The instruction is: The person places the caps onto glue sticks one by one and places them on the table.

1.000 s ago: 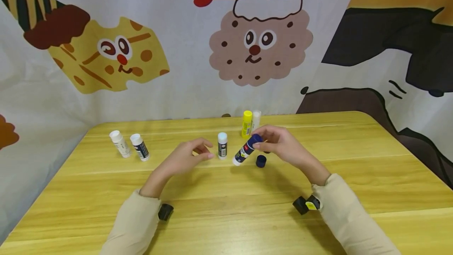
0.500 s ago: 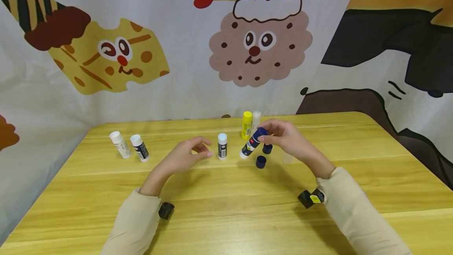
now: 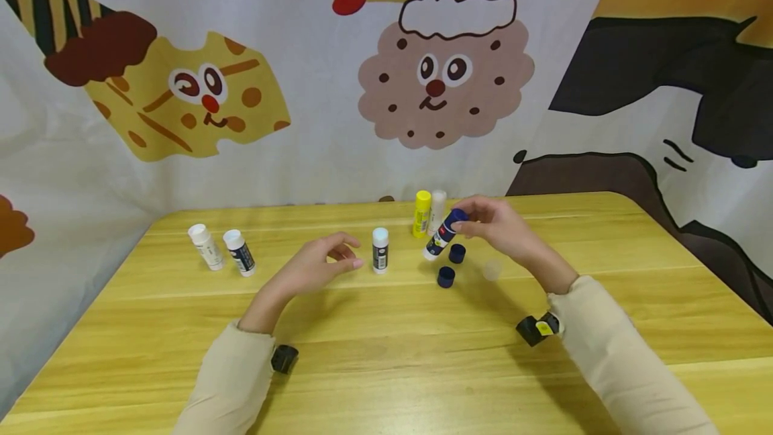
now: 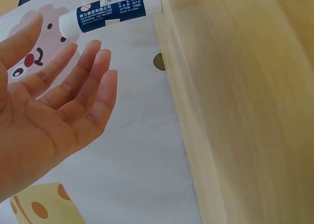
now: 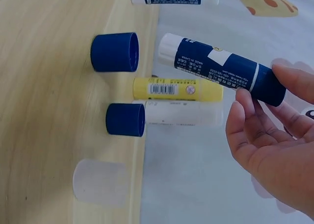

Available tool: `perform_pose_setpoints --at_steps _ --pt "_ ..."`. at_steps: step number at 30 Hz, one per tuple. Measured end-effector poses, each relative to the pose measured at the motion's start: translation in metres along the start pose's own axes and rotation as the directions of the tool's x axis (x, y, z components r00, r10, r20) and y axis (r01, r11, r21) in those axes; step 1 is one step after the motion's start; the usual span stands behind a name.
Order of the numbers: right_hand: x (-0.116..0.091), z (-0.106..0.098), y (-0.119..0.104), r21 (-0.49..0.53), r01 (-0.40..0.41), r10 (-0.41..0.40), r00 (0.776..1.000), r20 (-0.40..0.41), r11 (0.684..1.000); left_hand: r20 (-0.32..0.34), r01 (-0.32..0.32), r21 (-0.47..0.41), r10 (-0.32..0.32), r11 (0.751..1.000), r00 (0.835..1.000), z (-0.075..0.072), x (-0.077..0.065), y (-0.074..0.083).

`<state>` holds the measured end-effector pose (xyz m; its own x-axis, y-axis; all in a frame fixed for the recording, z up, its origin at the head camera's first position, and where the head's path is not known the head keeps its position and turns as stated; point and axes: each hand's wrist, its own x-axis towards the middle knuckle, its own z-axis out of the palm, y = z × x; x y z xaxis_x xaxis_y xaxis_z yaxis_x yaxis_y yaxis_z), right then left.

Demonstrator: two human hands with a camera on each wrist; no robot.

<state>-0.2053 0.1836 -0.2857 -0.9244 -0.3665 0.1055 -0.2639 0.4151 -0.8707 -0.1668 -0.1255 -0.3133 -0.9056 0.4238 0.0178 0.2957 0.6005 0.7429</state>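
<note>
My right hand (image 3: 501,227) pinches a navy glue stick (image 3: 443,236) by its dark blue cap, between thumb and fingers. The stick hangs tilted above the table, its white base pointing down and left. My left hand (image 3: 317,264) hovers with loosely bent fingers and holds nothing. Just right of its fingertips a navy-and-white glue stick (image 3: 380,255) stands upright without a blue cap; the left wrist view shows it (image 4: 113,12) beyond the fingers, apart from them. Two loose blue caps (image 3: 457,254) (image 5: 115,52) and a translucent cap (image 3: 492,270) lie below and right of the held stick.
A yellow glue stick (image 3: 421,215) and a whitish glue stick (image 3: 437,210) stand together behind. On the left stand a white glue stick (image 3: 206,247) and a navy-and-white one (image 3: 239,254). A printed cloth (image 3: 326,153) hangs behind the wooden table (image 3: 386,361).
My right hand has moved right and farther back with the navy glue stick, uncovering the second blue cap and the translucent cap. My left hand has hardly moved.
</note>
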Motion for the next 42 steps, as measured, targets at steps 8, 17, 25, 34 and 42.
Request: perform_pose_setpoints --at_steps 8,17,25,34,42 --pt "0.003 -0.005 0.005 -0.014 -0.021 0.021 0.999 -0.026 1.000 0.011 0.004 -0.003 -0.004 1.000 1.000 0.000 0.001 -0.001" --pt "0.006 -0.010 0.009 -0.051 -0.024 0.021 0.999 -0.048 0.998 0.022 0.010 -0.005 -0.010 1.000 1.000 0.001 0.002 0.001" --pt "0.011 -0.013 0.012 -0.079 -0.033 0.028 0.997 -0.070 0.996 0.028 0.016 -0.012 -0.015 1.000 0.999 0.001 0.005 0.003" --pt "0.018 -0.016 0.016 -0.112 -0.061 0.051 0.994 -0.095 0.992 0.026 0.024 -0.022 -0.024 0.999 0.999 0.002 0.009 0.007" --pt "0.023 -0.018 0.019 -0.133 -0.062 0.048 0.993 -0.107 0.989 0.023 0.005 -0.017 -0.004 1.000 1.000 0.002 0.013 0.006"
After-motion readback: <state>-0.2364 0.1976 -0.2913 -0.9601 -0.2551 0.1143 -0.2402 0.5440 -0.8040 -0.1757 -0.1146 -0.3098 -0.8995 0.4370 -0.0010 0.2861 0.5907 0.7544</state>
